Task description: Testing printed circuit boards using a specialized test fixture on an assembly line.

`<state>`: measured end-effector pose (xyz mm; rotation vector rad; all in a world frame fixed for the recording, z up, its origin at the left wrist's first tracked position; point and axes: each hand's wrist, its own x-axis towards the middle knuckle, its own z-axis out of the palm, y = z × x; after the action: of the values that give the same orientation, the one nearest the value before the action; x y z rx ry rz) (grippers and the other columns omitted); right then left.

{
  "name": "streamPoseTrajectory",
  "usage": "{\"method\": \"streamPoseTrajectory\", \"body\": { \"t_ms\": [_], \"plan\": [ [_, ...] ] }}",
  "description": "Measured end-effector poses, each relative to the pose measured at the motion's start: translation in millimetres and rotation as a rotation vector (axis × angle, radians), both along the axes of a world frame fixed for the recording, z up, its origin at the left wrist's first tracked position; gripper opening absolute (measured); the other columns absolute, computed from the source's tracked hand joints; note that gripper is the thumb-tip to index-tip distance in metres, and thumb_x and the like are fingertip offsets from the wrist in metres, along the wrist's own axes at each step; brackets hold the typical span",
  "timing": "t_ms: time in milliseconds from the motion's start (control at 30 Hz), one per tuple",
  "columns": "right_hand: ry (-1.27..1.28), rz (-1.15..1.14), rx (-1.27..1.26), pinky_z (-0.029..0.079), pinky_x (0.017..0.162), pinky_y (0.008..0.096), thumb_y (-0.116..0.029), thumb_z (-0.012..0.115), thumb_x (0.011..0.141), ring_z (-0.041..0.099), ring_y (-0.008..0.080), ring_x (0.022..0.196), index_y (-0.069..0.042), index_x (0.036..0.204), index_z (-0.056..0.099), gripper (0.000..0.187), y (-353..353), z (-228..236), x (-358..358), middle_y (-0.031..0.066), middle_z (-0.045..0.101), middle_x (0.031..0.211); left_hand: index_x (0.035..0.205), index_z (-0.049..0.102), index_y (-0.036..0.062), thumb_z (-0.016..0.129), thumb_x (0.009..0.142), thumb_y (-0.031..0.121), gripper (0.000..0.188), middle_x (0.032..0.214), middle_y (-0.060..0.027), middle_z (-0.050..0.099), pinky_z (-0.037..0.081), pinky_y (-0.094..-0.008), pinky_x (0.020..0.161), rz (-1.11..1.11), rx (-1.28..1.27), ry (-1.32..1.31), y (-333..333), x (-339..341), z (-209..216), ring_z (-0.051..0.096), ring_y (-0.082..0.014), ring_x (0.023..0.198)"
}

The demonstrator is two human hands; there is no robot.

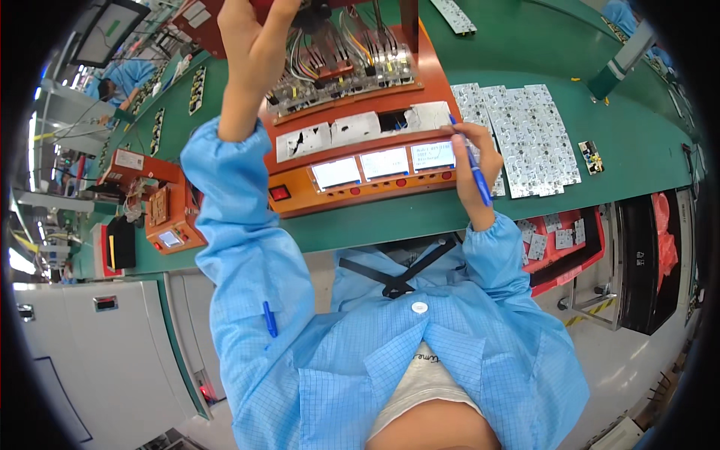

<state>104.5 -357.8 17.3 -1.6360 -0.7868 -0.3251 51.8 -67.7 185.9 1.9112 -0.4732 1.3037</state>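
Head view: bare bench edge [360, 226] fronts orange fixture [375, 104].

- Vivid blue here, that's the pen [478, 180] in the right hand [489, 159]!
- Pale blue sleeves [244, 262] behind both hands, finely checked with darker lines.
- Orange-red machine [433, 75] between the hands, its three screens [336, 174] whitish.
- Wires [361, 39] just right of the left hand [253, 56]: black, white, yellow, red.
- Silvery-white circuit boards [529, 142] right of the right hand, speckled dark.
- And green, deep green table [645, 142] stretching past them!
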Motion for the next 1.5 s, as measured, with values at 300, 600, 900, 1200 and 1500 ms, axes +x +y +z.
{"method": "streamPoseTrajectory", "body": {
  "t_ms": [300,600,900,1200,1500],
  "plan": [
    [0.070,0.064,0.102,0.050,0.087,0.0318,-0.010,0.049,0.093,0.068,0.0231,0.094,0.002,0.106,0.054,0.018,9,-29,9,0.0179,0.071,0.093,0.090,0.049,0.0026,0.050,0.091,0.019,0.016,0.097,-0.0093,0.050,0.032,-0.0317,0.095,-0.064,-0.025,-0.145,-49,7,14,0.047,-0.0203,0.101],
    [0.109,0.076,0.104,0.036,0.105,0.0398,-0.013,0.047,0.094,0.067,0.0251,0.097,0.000,0.106,0.055,0.019,8,-32,9,0.0192,0.070,0.097,0.090,0.050,0.0033,0.053,0.087,0.017,0.014,0.098,-0.0088,0.051,0.030,-0.0322,0.097,-0.154,-0.065,-0.181,-47,13,12,0.046,-0.0200,0.103],
    [0.097,0.071,0.093,0.032,0.108,0.0415,-0.015,0.047,0.095,0.066,0.0244,0.100,-0.001,0.105,0.055,0.020,9,-33,8,0.0185,0.070,0.097,0.093,0.051,0.0050,0.058,0.083,0.016,0.016,0.100,-0.0075,0.051,0.031,-0.0313,0.096,-0.155,-0.115,-0.152,-51,10,9,0.045,-0.0175,0.103],
    [0.071,0.087,0.098,0.033,0.108,0.0422,-0.013,0.047,0.095,0.066,0.0253,0.100,0.000,0.106,0.054,0.018,9,-34,8,0.0191,0.069,0.100,0.094,0.051,0.0066,0.059,0.082,0.016,0.018,0.100,-0.0070,0.049,0.031,-0.0300,0.094,-1.058,-0.424,-0.708,-20,58,24,0.045,-0.0172,0.102],
    [0.040,0.058,0.052,0.034,0.107,0.0421,-0.014,0.046,0.096,0.066,0.0255,0.101,-0.001,0.106,0.054,0.019,7,-35,8,0.0191,0.068,0.102,0.095,0.051,0.0063,0.059,0.081,0.019,0.021,0.103,-0.0071,0.049,0.031,-0.0310,0.096,-0.931,-0.755,-0.189,-71,8,10,0.045,-0.0180,0.105]
  ]
}}
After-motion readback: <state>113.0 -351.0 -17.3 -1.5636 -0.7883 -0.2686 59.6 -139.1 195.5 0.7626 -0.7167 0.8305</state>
